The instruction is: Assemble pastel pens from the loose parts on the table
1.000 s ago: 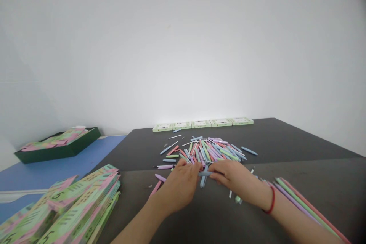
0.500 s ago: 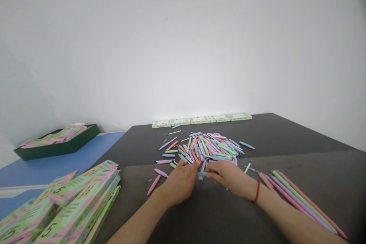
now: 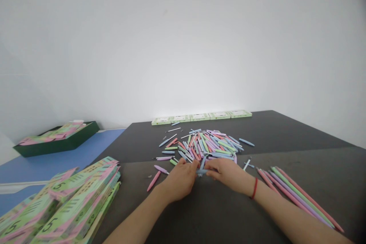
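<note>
A short light-blue pen piece (image 3: 202,171) spans the gap between my two hands, just in front of the pile. My left hand (image 3: 181,178) is closed with its fingertips pinching the left end. My right hand (image 3: 227,173), with a red string on the wrist, pinches the right end between thumb and fingers. Behind the hands lies a heap of pastel pen parts (image 3: 210,145) in pink, blue, green and purple, with white refills among them. A purple barrel (image 3: 161,169) and a pink barrel (image 3: 153,181) lie left of my left hand.
Several long pastel pens (image 3: 303,196) lie side by side at the right. Printed green-and-pink boxes (image 3: 71,202) are stacked at the front left. A dark green tray (image 3: 65,145) holds more boxes on a blue surface (image 3: 111,137). A row of flat boxes (image 3: 200,117) lines the wall.
The view shifts slightly. Both hands keep hold of the light-blue piece in almost the same place, and the pile looks unchanged.
</note>
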A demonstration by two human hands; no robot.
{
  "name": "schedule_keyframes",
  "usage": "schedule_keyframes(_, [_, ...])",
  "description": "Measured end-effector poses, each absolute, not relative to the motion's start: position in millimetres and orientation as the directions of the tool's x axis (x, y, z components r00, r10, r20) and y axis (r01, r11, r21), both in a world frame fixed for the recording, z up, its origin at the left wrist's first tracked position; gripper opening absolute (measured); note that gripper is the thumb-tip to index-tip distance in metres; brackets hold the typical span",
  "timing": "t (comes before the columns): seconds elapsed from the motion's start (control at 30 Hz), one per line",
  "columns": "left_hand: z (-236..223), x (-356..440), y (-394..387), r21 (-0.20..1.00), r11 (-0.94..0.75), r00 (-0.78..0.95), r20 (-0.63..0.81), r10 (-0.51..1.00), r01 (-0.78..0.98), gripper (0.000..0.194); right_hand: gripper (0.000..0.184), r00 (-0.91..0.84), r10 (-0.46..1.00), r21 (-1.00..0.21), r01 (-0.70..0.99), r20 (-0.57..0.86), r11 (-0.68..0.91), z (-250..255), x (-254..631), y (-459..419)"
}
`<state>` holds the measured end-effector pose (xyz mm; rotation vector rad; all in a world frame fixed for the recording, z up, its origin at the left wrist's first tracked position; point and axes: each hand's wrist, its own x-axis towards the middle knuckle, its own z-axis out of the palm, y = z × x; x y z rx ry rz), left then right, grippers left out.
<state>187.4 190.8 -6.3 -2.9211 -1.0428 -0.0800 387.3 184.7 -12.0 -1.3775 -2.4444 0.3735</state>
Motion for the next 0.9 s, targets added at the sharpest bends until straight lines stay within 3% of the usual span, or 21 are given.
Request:
schedule_keyframes(0.27, [-9, 187, 193, 0.011, -0.759, 0.759, 0.029, 0.651, 0.650, 0.019, 0.010, -0.513, 0.838, -0.118, 0.835, 0.186, 0.537, -14, 379, 179])
schedule_keyframes(0.37, [-11, 186, 194, -0.002, -0.764, 0.764, 0.019, 0.645, 0.645, 0.019, 0.010, -0.538, 0.821, -0.075, 0.826, 0.193, 0.559, -16, 376, 178])
schedule_keyframes(0.9, [-12, 185, 193, -0.016, -0.789, 0.789, -0.009, 0.615, 0.615, 0.020, 0.016, -0.505, 0.853, -0.289, 0.804, 0.130, 0.520, -27, 383, 184])
